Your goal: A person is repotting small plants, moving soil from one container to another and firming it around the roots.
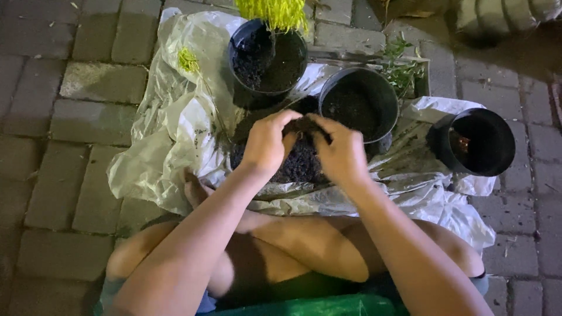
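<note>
Crossed legs [293, 251] near; left hand [266, 143] and right hand [342, 153] both clutch soil heap [298, 164]. 2 far pots [266, 55] hold soil, right pot [475, 141] looks unfilled.

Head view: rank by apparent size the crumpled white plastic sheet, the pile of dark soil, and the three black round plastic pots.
1. Crumpled white plastic sheet
2. Pile of dark soil, partly covered by both hands
3. Three black round plastic pots: left, middle, right; these look about alike, and differing tilt makes ranking them unsure.

Left hand [266, 143], right hand [342, 153], fingertips together, curled.
</note>
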